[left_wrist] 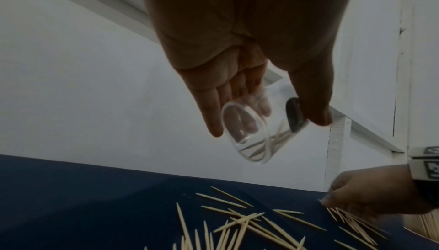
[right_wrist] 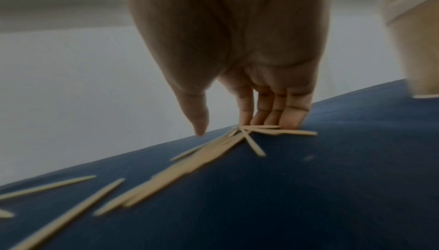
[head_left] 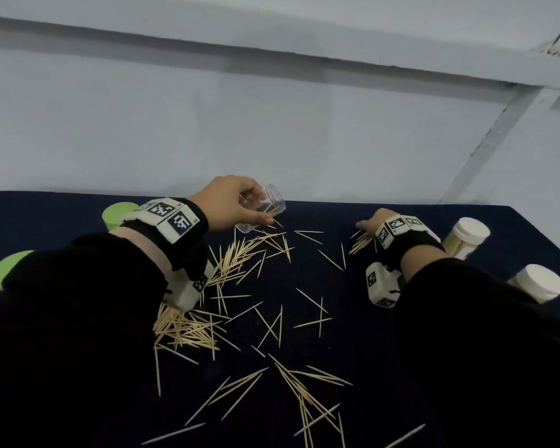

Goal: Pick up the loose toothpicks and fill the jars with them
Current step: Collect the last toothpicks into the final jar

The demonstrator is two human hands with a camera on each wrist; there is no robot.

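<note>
Head view, nearest me first: loose toothpicks lie scattered over the dark blue cloth, thickest in a heap beside my left sleeve and thinner toward the near edge, so I judge the job far from done. Further out, my left hand holds a clear jar off the cloth, thumb on one side and fingers curled round the other, the jar tipped with its mouth up and toward the right; the left wrist view shows only a few sticks lying inside it. Across from it my right hand is down on the cloth with straight fingers pressed on a small bundle of toothpicks, thumb apart and not yet closed on them. So I read the step as gathering a bunch for the open jar. Next I would need the thumb to close under the bundle, lift it with the sticks kept parallel, and carry it to the jar's mouth; crossed sticks would likely jam at the rim. Beyond, two white-lidded jars stand at the right edge, apparently full, and two green lids lie at the far left.
</note>
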